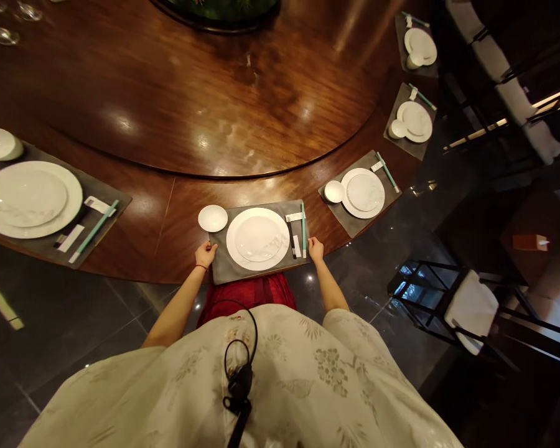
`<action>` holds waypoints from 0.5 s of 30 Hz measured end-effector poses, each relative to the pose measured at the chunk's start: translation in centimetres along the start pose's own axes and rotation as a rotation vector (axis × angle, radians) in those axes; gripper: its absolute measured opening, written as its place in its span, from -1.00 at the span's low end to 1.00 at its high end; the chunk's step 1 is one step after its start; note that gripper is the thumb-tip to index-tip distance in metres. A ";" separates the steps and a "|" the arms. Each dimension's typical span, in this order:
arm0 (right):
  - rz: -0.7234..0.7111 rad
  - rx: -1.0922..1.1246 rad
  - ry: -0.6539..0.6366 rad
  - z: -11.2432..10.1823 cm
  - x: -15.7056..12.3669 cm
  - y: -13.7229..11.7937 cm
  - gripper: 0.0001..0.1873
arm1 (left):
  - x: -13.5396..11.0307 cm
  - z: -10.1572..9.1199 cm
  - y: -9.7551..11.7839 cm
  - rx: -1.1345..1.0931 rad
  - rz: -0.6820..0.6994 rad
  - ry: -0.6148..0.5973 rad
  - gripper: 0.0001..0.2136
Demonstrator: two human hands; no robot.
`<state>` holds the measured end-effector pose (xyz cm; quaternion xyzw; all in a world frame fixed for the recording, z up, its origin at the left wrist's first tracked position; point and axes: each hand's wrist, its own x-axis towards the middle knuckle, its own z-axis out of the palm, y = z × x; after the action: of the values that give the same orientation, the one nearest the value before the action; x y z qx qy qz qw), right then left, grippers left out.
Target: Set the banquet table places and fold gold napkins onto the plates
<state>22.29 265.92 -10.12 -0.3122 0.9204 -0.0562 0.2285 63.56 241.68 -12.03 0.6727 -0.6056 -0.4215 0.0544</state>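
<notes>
A grey placemat [221, 269] lies at the table's near edge in front of me. On it sits a white dinner plate [258, 239] with a smaller plate stacked inside. Right of the plate lie black chopsticks [291, 238], a teal utensil [303, 229] and a white rest. A small white bowl [213, 218] stands just off the mat's far left corner. My left hand [206, 254] grips the mat's left edge, fingers curled. The mat's right edge is held the same way by my right hand [315, 249].
The big round wooden table [177, 205] has a raised turntable [205, 93] in the middle. Similar place settings lie at left [32, 199] and right [361, 193], with two more further round. Glasses stand at far left. A chair [471, 308] is at the right.
</notes>
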 end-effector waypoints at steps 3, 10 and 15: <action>0.009 0.032 0.009 0.0 0.1 -0.1 -0.63 | 1.0 0.3 0.5 -0.015 -0.042 0.008 -0.79; 0.080 0.100 0.059 -1.2 1.9 0.3 -0.58 | 0.0 2.9 1.7 -0.168 -0.134 0.018 -0.83; 0.096 0.120 0.058 -1.7 2.6 0.9 -0.57 | -0.1 3.4 2.3 -0.250 -0.139 0.031 -0.84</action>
<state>19.21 265.01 -9.83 -0.2517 0.9355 -0.1091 0.2227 59.66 242.66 -12.80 0.7074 -0.4993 -0.4862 0.1176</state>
